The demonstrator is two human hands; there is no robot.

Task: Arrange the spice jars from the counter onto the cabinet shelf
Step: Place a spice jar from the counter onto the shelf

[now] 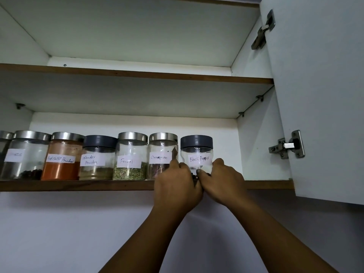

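– Well, a white cabinet (137, 36) fills the view, its door (325, 95) standing open on the right, and everything is happening on the lower shelf (78, 185).
– Both arms are up. The left hand (177, 186) and right hand (220, 182) touch at the thumbs, fingers curled round the bottom of the Black Pepper jar (197, 148).
– Where's that jar?
– At the right end of the row, upright, dark lid on, just beside the Cinnamon jar (162, 146). The hands hide its base, so I can't tell whether it's down on the board.
– And leftwards?
– Fennel jar (131, 154), coriander powder jar (98, 154), red chilli powder jar (63, 154), side by side, labels out. Beyond them is a blurred-label jar (25, 154).
– Smallest of all, a metal hinge (287, 144) on the door.
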